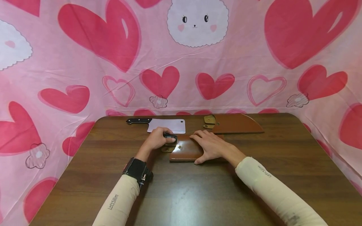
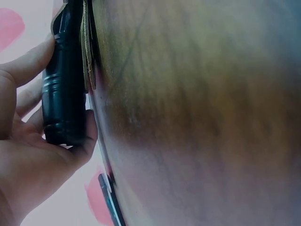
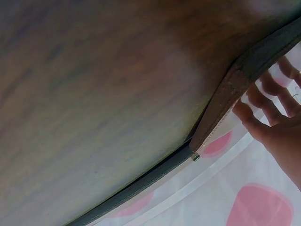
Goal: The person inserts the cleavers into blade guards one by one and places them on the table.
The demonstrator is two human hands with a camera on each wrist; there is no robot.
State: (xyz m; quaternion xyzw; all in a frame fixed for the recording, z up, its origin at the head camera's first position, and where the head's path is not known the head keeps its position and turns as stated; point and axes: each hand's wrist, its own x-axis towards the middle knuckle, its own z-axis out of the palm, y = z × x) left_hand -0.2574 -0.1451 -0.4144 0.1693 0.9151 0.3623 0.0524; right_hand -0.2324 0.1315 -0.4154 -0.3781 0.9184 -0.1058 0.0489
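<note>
In the head view my left hand (image 1: 159, 138) holds the black handle (image 1: 169, 136) of a knife at the left end of a brown leather sheath (image 1: 186, 149). Its blade is not visible. The left wrist view shows fingers and thumb round the ringed black handle (image 2: 66, 89), beside the sheath's straps (image 2: 87, 52). My right hand (image 1: 210, 144) spans the same sheath, thumb at the near edge and fingers toward the far edge. In the right wrist view its bent fingers (image 3: 268, 99) touch the leather. A snap strap (image 1: 167, 150) sticks out below the handle.
Behind my left hand lies a cleaver (image 1: 167, 125) with a black riveted handle, its wide blade pointing right. A second, larger brown sheath (image 1: 237, 123) with snap straps lies at the back right. The wooden table (image 1: 181, 194) ends at a pink heart-patterned cloth (image 1: 181, 56).
</note>
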